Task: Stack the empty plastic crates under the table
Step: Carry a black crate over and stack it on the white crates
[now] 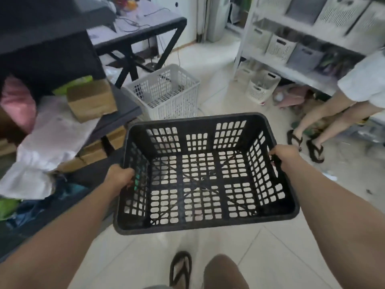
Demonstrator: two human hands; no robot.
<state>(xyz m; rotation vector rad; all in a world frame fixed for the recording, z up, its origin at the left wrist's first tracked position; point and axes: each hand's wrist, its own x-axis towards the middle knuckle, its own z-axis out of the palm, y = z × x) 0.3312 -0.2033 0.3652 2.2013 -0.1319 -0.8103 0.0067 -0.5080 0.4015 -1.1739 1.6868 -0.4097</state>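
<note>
I hold an empty black plastic crate in the air in front of me, above the tiled floor. My left hand grips its left rim and my right hand grips its right rim. The crate's open top faces me and the floor shows through its slotted bottom. Beyond it, an empty white plastic crate stands upright on the floor beside the legs of a dark table.
A low dark shelf at left carries a cardboard box, white bags and clothes. A white rack with several bins lines the right wall. Another person's legs in sandals stand at right. My own sandalled foot is below.
</note>
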